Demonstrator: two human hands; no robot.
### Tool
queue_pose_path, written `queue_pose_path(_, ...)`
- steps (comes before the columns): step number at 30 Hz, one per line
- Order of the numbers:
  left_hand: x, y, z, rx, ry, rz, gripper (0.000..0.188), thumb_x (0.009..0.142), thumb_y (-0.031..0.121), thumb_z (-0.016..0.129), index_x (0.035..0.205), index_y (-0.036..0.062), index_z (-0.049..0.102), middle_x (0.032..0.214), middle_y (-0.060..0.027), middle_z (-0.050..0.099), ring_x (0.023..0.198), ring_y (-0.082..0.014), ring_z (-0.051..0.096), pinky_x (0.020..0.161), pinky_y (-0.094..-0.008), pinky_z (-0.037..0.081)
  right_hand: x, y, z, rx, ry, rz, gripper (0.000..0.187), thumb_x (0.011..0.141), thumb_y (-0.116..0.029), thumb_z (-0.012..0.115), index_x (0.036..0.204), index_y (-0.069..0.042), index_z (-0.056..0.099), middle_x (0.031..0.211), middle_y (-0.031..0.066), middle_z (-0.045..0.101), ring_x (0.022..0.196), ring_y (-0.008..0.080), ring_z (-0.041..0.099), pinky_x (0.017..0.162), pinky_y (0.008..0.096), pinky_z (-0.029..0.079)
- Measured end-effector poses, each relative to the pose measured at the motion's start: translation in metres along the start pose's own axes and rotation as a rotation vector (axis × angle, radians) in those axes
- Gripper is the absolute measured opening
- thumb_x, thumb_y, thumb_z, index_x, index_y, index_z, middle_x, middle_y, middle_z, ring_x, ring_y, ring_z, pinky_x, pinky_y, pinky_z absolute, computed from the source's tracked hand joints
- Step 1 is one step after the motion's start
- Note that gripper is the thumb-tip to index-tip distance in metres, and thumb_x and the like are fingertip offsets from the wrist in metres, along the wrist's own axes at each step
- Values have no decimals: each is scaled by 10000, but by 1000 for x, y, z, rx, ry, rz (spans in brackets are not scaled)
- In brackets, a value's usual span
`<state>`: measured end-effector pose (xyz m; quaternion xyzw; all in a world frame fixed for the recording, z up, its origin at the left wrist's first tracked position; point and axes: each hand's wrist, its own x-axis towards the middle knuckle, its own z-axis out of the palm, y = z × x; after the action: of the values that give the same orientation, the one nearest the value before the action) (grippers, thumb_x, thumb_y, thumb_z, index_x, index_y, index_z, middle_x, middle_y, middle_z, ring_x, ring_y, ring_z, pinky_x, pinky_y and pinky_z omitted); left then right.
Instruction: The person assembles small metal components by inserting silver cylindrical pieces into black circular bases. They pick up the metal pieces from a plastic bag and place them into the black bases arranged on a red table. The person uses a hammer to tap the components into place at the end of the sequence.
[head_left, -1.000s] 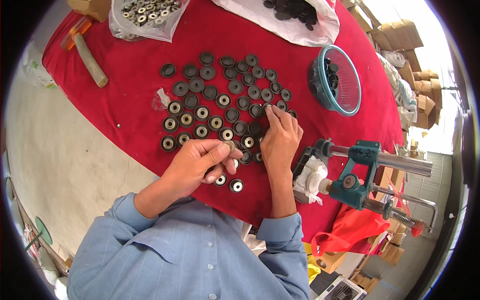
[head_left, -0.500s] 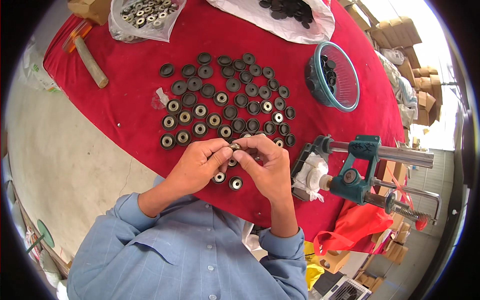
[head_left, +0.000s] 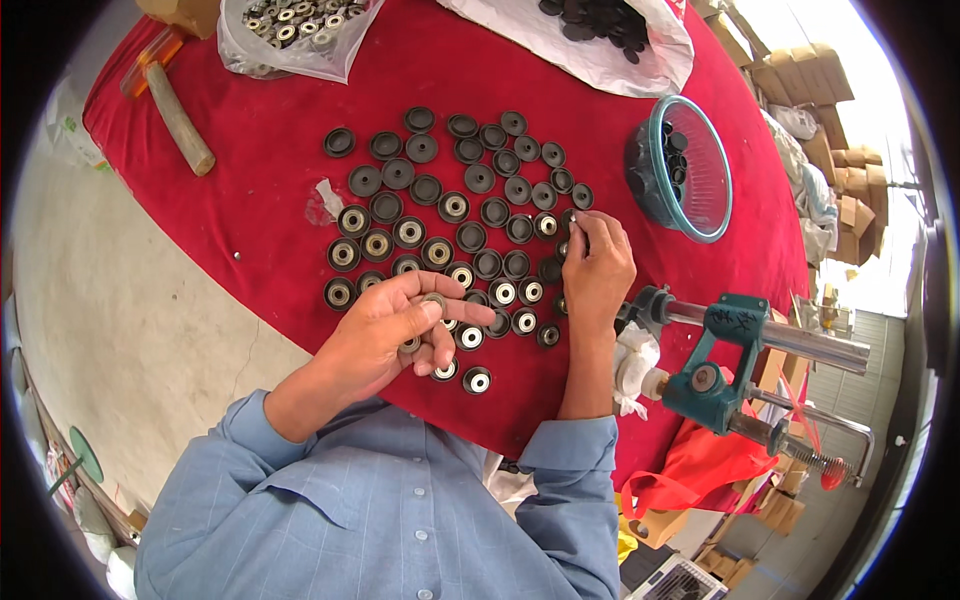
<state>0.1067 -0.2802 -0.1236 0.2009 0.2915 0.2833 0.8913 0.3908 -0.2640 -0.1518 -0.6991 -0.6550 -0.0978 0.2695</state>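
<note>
Rows of round black caps (head_left: 421,148) lie on a red cloth; many have a shiny metal bearing (head_left: 409,232) seated in them. Over the near rows is my left hand (head_left: 375,330), its thumb pressing a small metal ball bearing (head_left: 433,301) against the fingers. A second ring shows lower in that palm, partly hidden. My right hand (head_left: 600,270) reaches to the right edge of the rows, fingertips pinched together at a cap (head_left: 568,220). What those fingertips hold, if anything, is hidden.
A teal hand press (head_left: 705,378) stands at the right. Behind it is a clear basket (head_left: 715,165) of black caps. A bag of bearings (head_left: 345,60), a white sack (head_left: 670,60) of black pieces and a wooden-handled hammer (head_left: 180,125) lie along the far side.
My right hand has left my left hand and moved right and away, to the edge of the rows. My left hand has shifted slightly left, its fingers looser, with a bearing at the thumb.
</note>
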Motion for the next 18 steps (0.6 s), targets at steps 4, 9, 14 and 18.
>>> queue_pose_path(4,0,-1,-4,3,-66,-8,284,1135,188,503,1305,-27,576,1220,-293,715,587,-63,575,513,-182,421,-2,-3,-3,-69,-49,-38,174,898,-37,719,1068,-48,756,1096,74,754,1001,288,712,924,444,537)
queue_pose_path(9,2,-5,-7,27,-73,17,292,1147,189,478,1287,-19,627,1145,-249,750,555,-43,522,507,-174,390,-16,-10,-6,-168,-22,-83,237,876,-2,682,1101,-25,754,1153,73,750,1049,295,698,955,448,517)
queue_pose_path(14,-2,-8,-4,107,-43,14,305,1152,182,465,1292,-41,617,1164,-229,750,582,-51,544,521,-185,392,-7,-15,-10,-262,-150,-115,382,800,27,677,1171,-29,751,1181,67,729,1082,281,673,982,438,496)
queue_pose_path(18,-8,-7,9,160,-27,30,333,1147,222,493,1277,-38,654,1108,-214,766,528,-44,489,503,-175,369,-13,-19,-3,-379,-99,-176,443,751,12,691,1189,-30,743,1170,55,724,1069,271,666,978,440,493)
